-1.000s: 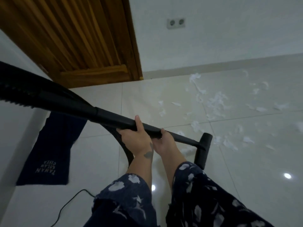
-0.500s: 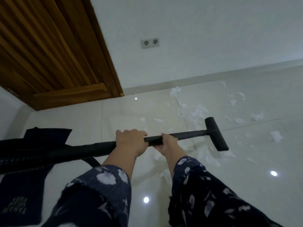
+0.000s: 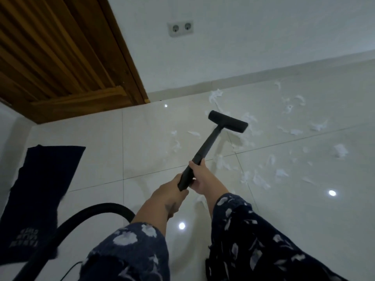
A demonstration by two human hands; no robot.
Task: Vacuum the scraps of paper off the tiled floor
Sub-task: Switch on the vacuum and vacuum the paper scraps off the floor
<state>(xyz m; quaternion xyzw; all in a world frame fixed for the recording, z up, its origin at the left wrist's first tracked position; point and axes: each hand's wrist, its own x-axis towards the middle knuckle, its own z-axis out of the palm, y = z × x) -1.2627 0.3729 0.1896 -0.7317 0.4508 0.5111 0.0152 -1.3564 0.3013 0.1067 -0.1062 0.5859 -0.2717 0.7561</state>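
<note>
Both hands — left hand [image 3: 169, 196] low, right hand [image 3: 199, 177] above — wrapped round the wand [image 3: 205, 149], nozzle [image 3: 228, 121] among the scraps [image 3: 261, 181] strewn over the floor [image 3: 101, 142] — best kept flat, swept slowly.

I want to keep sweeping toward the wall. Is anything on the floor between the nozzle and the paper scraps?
Nothing visible does. The nozzle already sits at the edge of the scraps, with only bare tile around them. The dark cloth and hose lie to the left, out of the path. Both hands grip the wand.
</note>
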